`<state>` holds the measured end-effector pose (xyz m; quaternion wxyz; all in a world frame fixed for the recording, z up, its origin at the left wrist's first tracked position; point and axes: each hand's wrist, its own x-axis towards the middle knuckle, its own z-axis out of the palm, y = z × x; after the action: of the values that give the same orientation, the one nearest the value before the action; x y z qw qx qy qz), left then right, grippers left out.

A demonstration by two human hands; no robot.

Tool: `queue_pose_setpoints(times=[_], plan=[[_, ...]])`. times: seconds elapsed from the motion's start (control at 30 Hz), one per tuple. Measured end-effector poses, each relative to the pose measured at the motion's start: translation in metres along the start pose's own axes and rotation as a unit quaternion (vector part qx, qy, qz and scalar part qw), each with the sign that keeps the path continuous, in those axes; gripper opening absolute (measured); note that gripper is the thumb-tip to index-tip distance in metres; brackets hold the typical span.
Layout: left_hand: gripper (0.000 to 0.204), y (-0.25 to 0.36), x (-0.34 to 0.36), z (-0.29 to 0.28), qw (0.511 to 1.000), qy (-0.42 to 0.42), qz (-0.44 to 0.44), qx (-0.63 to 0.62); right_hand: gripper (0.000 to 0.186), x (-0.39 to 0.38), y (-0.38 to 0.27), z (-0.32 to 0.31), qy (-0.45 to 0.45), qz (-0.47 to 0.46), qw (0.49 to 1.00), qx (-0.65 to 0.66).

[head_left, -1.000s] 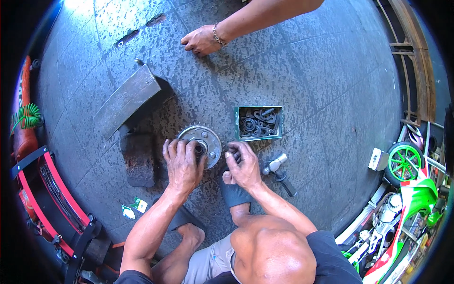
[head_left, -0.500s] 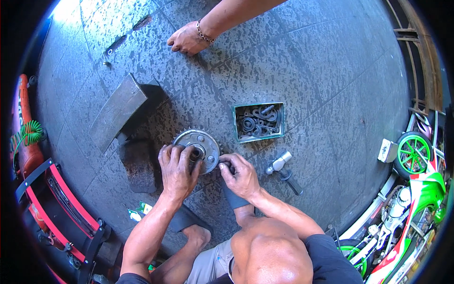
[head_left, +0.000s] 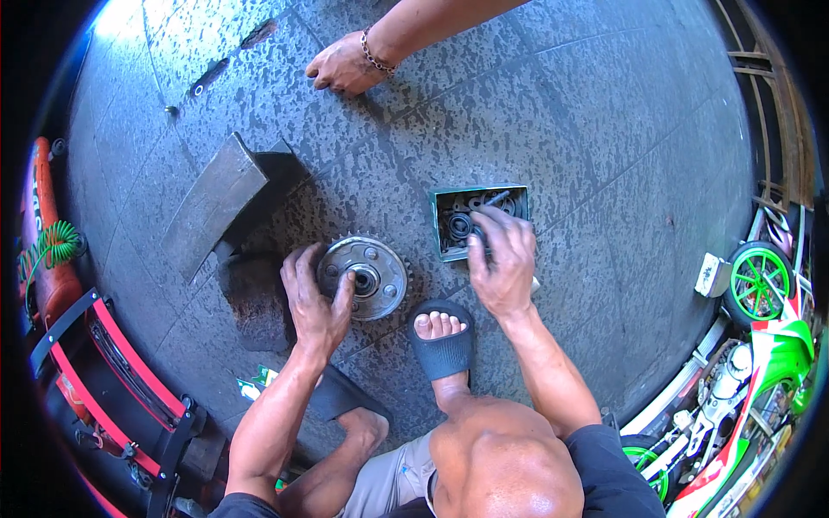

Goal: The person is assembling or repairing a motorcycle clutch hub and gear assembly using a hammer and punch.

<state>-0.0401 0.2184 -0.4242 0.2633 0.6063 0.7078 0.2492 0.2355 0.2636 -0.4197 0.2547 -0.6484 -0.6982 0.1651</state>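
A toothed metal sprocket with a raised round hub lies in front of me. My left hand grips its left side, thumb against the hub and fingers along the rim. To the right stands an open rectangular box of dark metal rings, washers and other small parts. My right hand is over the box's near right part, thumb and fingers curled toward each other. Whatever lies between those fingertips is too dark to make out. Beneath this hand the hammer is almost wholly hidden.
A bent metal plate and a dark rough block lie left of the sprocket. Another person's hand with a bracelet rests at the top. My sandalled foot is near the sprocket. A green-wheeled motorbike stands at right, a red frame at left.
My right hand has moved from the sprocket's right edge up and right to the box, now covering the hammer. My left hand has slid left off the hub's middle, baring more of the sprocket.
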Motion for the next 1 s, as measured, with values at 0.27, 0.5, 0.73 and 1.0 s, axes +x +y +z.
queue_pose_setpoints(times=[0.27,0.5,0.73,1.0], plan=[[0.048,-0.003,0.007,0.000,0.994,-0.037,-0.093,-0.032,0.033,-0.003,-0.010,0.008,-0.141,-0.031,0.984,-0.102],[0.044,-0.009,0.004,0.003,0.979,-0.036,-0.165,-0.114,0.019,-0.009,-0.006,0.005,-0.090,-0.015,0.995,-0.044],[0.041,-0.007,0.002,0.004,0.953,-0.030,-0.232,-0.192,0.016,-0.031,-0.006,-0.012,-0.051,0.015,0.999,0.004],[0.058,0.003,-0.018,-0.011,0.983,-0.057,0.164,0.054,0.016,-0.076,-0.039,-0.014,-0.189,0.186,0.940,0.213]])
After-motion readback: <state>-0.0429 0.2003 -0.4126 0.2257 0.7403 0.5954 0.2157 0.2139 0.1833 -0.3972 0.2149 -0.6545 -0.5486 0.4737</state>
